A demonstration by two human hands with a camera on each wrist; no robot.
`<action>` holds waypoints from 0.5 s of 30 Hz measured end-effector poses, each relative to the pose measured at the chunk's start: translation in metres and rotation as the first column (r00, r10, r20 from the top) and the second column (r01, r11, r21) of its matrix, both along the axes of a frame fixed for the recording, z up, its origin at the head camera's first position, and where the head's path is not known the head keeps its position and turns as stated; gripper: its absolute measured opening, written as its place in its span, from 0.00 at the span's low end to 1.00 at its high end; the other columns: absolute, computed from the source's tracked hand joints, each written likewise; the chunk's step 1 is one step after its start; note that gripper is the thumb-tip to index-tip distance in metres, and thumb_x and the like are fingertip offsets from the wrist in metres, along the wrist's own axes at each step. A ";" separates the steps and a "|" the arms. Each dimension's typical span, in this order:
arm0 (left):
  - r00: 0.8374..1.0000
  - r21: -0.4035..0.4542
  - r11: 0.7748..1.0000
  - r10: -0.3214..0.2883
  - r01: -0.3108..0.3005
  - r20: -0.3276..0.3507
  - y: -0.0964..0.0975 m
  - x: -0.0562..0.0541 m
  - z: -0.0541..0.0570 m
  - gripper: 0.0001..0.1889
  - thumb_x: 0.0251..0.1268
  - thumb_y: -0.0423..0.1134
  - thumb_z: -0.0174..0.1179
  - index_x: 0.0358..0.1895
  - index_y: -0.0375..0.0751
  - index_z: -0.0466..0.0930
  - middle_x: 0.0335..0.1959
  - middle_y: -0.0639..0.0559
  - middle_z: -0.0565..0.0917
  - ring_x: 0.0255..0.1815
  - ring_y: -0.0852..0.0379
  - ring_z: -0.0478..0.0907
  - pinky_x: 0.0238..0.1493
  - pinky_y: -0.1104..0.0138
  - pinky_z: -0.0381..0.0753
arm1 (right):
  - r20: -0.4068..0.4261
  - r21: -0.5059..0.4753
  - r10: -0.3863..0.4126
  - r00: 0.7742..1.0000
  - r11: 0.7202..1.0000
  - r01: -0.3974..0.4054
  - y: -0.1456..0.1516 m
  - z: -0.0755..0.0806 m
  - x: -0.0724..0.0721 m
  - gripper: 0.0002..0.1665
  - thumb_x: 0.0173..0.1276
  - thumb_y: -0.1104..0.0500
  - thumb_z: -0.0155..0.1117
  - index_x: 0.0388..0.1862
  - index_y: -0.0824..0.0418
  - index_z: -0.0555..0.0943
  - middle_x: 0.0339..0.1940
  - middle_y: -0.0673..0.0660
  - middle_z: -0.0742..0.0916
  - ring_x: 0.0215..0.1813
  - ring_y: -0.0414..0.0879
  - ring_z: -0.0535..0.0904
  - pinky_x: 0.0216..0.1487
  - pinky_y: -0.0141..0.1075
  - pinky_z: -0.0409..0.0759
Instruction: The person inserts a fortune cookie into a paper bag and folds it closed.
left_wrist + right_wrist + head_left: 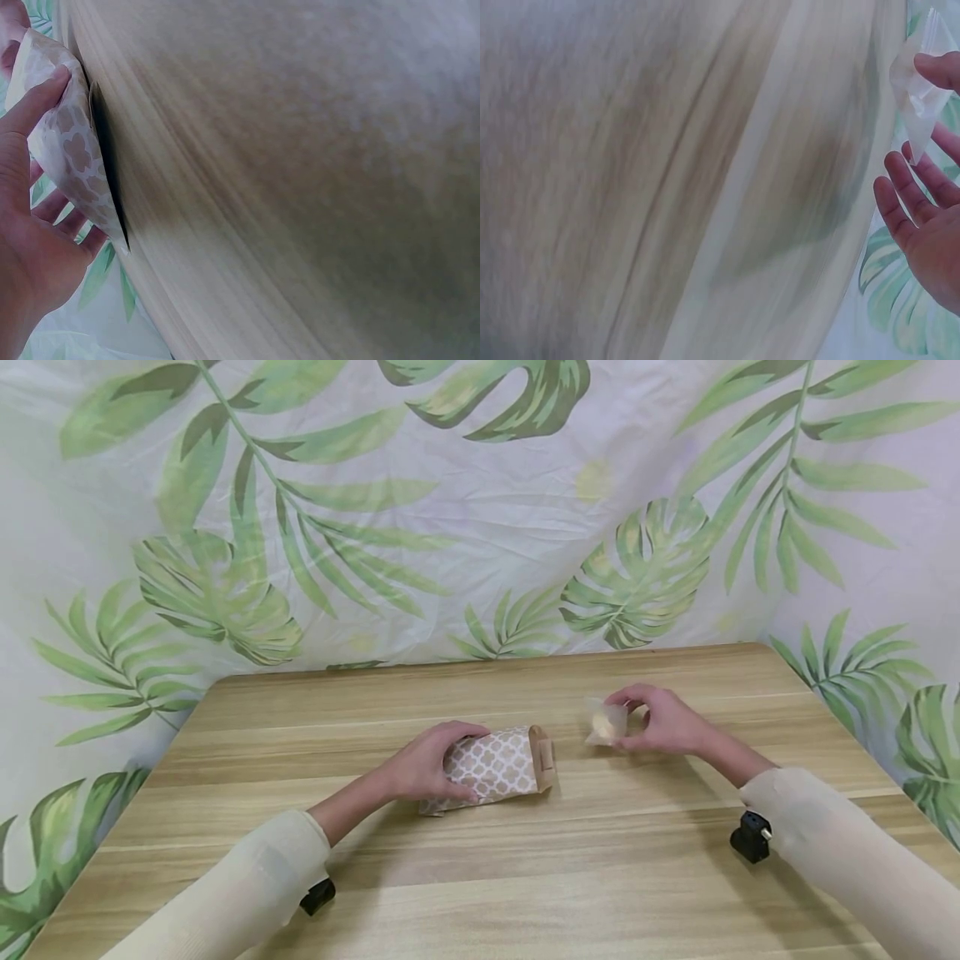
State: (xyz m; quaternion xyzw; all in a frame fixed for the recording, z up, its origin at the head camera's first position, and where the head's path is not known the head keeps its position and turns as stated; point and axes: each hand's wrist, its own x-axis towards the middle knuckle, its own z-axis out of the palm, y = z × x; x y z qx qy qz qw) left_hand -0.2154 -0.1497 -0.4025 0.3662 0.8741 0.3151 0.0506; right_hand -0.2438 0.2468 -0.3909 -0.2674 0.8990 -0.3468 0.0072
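Observation:
A brown paper bag with a white lattice pattern lies on its side on the table, its open mouth facing right. My left hand grips it near its base, thumb on the near side and fingers over the far side. In the left wrist view the thumb presses against the patterned paper bag. Right of the mouth, my right hand pinches a small translucent packet with something pale yellow inside. The right wrist view shows the packet between thumb and fingers; its contents are unclear there.
The wood-grain table extends around both hands. Behind it hangs a leaf-printed cloth along the back edge and sides. Small black devices are worn under the sleeves at both wrists.

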 end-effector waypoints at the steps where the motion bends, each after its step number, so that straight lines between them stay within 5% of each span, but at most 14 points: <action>1: 1.000 0.001 1.000 0.000 0.000 0.000 0.000 0.000 0.000 0.47 0.44 0.48 0.85 0.69 0.35 0.74 0.67 0.41 0.79 0.69 0.42 0.74 0.72 0.48 0.71 | -0.001 -0.006 0.009 1.000 1.000 -0.009 -0.002 0.000 0.001 0.32 0.50 0.63 0.83 0.54 0.70 0.83 0.48 0.63 0.88 0.48 0.57 0.82 0.35 0.35 0.79; 15: 1.000 0.000 1.000 0.002 -0.002 -0.005 0.000 0.000 -0.001 0.47 0.43 0.48 0.85 0.69 0.35 0.74 0.67 0.42 0.79 0.69 0.42 0.74 0.71 0.48 0.72 | 0.022 -0.032 0.079 0.997 0.996 -0.079 -0.018 0.000 0.009 0.34 0.48 0.63 0.86 0.55 0.69 0.84 0.49 0.61 0.88 0.49 0.54 0.81 0.38 0.41 0.82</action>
